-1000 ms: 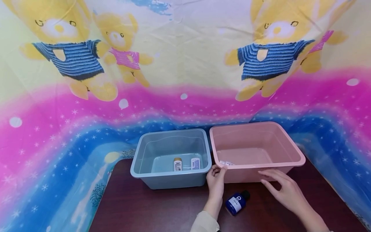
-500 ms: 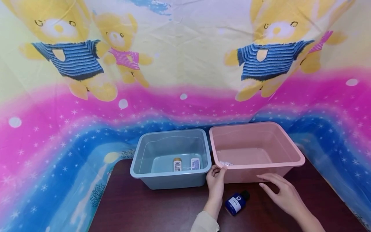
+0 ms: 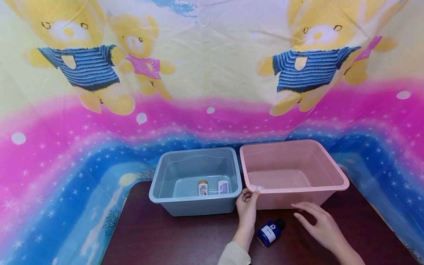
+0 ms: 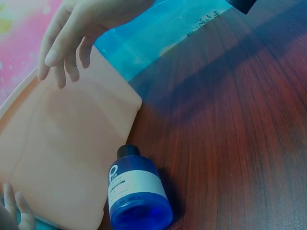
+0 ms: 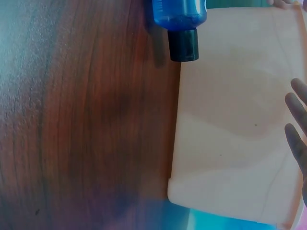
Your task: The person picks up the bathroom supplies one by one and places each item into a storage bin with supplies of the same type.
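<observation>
My left hand (image 3: 246, 209) is at the front left corner of the pink bin (image 3: 298, 190), its fingertips close to the rim. It holds nothing that I can see. In front of the same bin my right hand (image 3: 319, 224) hovers with loosely bent fingers and nothing in them. Between the hands a dark blue bottle (image 3: 269, 232) with a white label and black cap lies on the table; the left wrist view shows the bottle (image 4: 139, 191) larger. A whitish object (image 3: 257, 187) inside the pink bin is mostly hidden by the rim.
The blue-grey bin (image 3: 198, 208) stands left of the pink one. In it lie a white bottle with a gold cap (image 3: 203, 188) and a white labelled container (image 3: 223, 187). Both bins stand on a dark brown table (image 3: 159, 239), before a bear-print cloth (image 3: 205, 73).
My right hand has drifted slightly left and down, toward the blue bottle, and a little away from the pink bin's rim. The left hand, bins and bottle stay where they were.
</observation>
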`<state>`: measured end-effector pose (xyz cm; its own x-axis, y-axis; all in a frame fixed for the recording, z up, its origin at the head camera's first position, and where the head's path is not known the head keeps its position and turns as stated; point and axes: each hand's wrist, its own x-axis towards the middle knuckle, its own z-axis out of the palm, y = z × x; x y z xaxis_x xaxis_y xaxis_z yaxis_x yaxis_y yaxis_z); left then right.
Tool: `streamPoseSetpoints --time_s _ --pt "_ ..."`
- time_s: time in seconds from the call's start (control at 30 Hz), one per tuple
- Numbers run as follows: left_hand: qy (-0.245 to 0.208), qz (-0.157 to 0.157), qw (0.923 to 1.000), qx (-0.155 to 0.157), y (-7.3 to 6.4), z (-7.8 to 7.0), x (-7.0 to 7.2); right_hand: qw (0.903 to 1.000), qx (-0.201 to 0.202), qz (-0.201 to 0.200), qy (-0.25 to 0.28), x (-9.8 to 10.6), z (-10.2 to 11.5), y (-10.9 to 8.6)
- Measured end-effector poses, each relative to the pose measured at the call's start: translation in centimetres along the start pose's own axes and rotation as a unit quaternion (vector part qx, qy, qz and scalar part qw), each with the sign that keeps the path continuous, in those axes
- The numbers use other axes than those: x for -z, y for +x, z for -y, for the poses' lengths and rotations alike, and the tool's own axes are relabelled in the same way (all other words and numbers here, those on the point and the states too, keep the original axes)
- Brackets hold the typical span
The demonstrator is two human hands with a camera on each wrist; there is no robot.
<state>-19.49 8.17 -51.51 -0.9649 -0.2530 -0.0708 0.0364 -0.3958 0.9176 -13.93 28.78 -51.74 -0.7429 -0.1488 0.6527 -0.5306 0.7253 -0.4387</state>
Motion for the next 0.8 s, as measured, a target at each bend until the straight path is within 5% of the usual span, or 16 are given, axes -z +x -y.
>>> streamPoseSetpoints --time_s 0.8 --pt "-0.003 -0.003 1.0000 0.005 0.0 -0.2 0.0 0.9999 0.007 0.009 0.010 -1.8 -0.1 -0.4"
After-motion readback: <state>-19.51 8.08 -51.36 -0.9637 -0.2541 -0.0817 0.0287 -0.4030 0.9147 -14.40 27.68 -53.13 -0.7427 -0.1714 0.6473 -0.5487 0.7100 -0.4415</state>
